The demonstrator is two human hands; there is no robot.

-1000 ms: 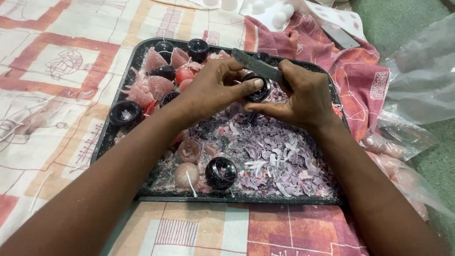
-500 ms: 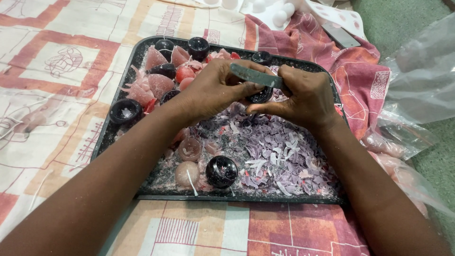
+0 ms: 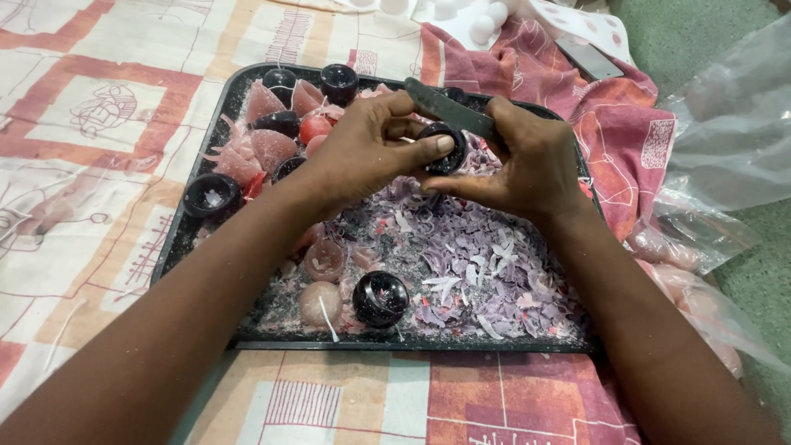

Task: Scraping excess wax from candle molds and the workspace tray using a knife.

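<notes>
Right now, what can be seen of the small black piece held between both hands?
The small black piece is a round, glossy, cup-like shell that looks like hard plastic. Its rim faces the camera and is partly hidden. The left hand pinches it with the thumb across its front, while the right hand supports it from below and also holds a flat grey blade angled just above it. It is raised above the purple shavings in the black tray.

A black tray lies on a patterned cloth, heaped with purple wax shavings, pink wax pieces, a pale wax ball with a wick and black round moulds. A red cloth and clear plastic bags lie to the right, white balls at the top.
</notes>
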